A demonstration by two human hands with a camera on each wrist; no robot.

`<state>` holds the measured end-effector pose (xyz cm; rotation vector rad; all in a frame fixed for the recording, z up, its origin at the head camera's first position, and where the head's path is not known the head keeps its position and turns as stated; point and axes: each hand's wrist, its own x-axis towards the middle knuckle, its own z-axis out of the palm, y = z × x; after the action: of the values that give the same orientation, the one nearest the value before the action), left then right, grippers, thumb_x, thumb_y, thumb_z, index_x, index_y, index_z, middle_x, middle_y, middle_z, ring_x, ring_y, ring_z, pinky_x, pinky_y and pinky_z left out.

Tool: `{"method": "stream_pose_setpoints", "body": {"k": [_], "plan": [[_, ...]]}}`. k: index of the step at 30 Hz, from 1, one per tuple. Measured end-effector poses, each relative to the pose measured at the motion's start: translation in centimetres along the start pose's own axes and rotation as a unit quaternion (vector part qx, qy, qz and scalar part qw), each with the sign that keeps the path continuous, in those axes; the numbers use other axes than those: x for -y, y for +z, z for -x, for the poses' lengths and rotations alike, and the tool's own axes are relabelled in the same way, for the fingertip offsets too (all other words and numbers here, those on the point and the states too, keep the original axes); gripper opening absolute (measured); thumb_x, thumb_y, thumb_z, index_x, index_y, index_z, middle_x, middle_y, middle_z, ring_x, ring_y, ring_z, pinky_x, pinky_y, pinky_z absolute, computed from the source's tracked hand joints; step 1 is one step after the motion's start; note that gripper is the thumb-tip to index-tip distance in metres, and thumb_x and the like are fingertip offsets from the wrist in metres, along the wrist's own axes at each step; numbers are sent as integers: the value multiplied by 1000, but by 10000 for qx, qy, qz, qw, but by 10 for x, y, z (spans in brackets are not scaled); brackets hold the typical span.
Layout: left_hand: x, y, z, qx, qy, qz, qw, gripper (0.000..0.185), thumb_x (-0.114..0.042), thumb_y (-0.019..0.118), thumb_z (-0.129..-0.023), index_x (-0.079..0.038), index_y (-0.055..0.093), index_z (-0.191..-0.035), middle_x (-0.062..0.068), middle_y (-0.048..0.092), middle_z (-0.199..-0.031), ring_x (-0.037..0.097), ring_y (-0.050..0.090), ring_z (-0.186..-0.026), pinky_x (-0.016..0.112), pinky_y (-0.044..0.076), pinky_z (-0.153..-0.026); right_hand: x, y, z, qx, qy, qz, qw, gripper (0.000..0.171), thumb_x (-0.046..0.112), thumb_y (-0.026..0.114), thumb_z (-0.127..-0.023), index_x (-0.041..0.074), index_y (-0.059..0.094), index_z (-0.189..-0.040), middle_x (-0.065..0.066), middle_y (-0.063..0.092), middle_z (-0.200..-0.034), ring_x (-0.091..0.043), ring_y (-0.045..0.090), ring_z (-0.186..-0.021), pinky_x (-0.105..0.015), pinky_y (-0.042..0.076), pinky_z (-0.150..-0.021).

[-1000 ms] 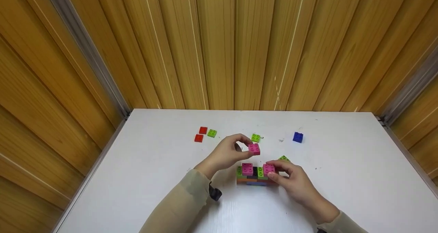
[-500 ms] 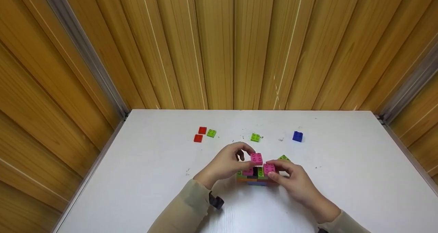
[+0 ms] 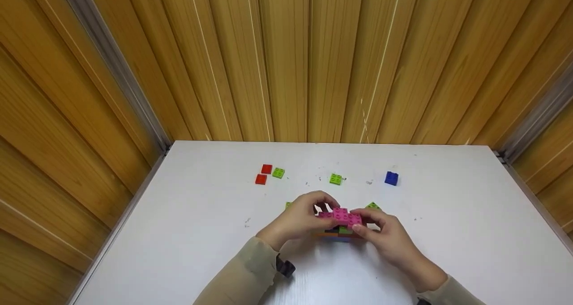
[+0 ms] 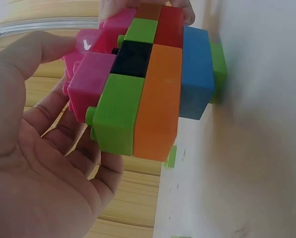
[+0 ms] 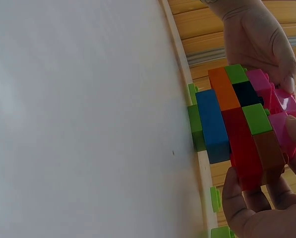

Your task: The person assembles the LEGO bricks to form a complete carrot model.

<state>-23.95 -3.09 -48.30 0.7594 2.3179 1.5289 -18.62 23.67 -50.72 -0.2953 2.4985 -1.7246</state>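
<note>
A stack of toy building bricks (image 4: 157, 89) stands on the table, with green at the bottom, then blue, orange and red, then green, black and brown. Two pink bricks sit on its upper row, with a gap between them. My left hand (image 3: 295, 215) pinches another pink brick (image 3: 340, 215), which bridges the two pink ones at the top; its thumb lies on the near face. My right hand (image 3: 391, 238) grips the stack's right end, thumb on the right pink brick (image 5: 280, 128) and fingers by the red brick (image 5: 242, 148).
Toward the back of the white table (image 3: 201, 233) lie two red bricks (image 3: 264, 174), green bricks (image 3: 278, 173) and a blue brick (image 3: 391, 178). Another green brick (image 3: 373, 205) is just behind my right hand. Wood-look panels (image 3: 286, 63) rise behind the table.
My left hand has brought its pink brick down and slightly right, from above and behind the stack onto its top. The right hand has kept its grip at the right end.
</note>
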Motion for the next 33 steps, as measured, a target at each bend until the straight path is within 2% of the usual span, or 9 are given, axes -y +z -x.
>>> {"method": "stream_pose_setpoints", "body": {"k": [8, 15, 21, 27, 33], "plan": [[1, 2, 1, 36, -121, -95, 9999, 29, -21, 89, -95, -23, 80, -122, -10, 73, -114, 6, 62, -101, 23, 53, -84, 3, 1, 0, -116, 85, 67, 9999, 40, 19, 81, -105, 8, 75, -143, -10, 75, -139, -6, 68, -120, -27, 54, -107], [1, 5, 1, 99, -237, -215, 9994, 28, -20, 89, -93, -26, 80, -119, -11, 71, -112, 6, 61, -100, 24, 52, -85, 3, 2, 0, -142, 306, 62, 9994, 43, 20, 82, -105, 6, 74, -145, -9, 76, -138, -7, 68, -122, -24, 57, -103], [2, 6, 1, 49, -390, -161, 9991, 26, -18, 88, -92, -27, 79, -115, -10, 72, -110, 9, 61, -99, 25, 51, -85, 4, 2, 0, -139, 223, 125, 9996, 42, 21, 82, -105, 7, 75, -144, -7, 76, -138, -6, 68, -122, -25, 55, -106], [4, 5, -1, 98, -231, -25, 9997, 22, -16, 88, -92, -22, 82, -113, -9, 73, -107, 6, 61, -97, 23, 51, -83, 4, 3, 0, -154, 207, 132, 9996, 42, 21, 82, -105, 7, 75, -144, -7, 76, -137, -4, 68, -122, -24, 56, -104], [3, 5, -3, 89, -256, -92, 9996, 22, -16, 89, -92, -23, 84, -112, -12, 75, -112, 6, 62, -102, 25, 51, -89, 4, 3, -1, -147, 323, 200, 9992, 43, 23, 82, -105, 9, 75, -144, -5, 77, -138, -7, 68, -124, -28, 54, -109]]}}
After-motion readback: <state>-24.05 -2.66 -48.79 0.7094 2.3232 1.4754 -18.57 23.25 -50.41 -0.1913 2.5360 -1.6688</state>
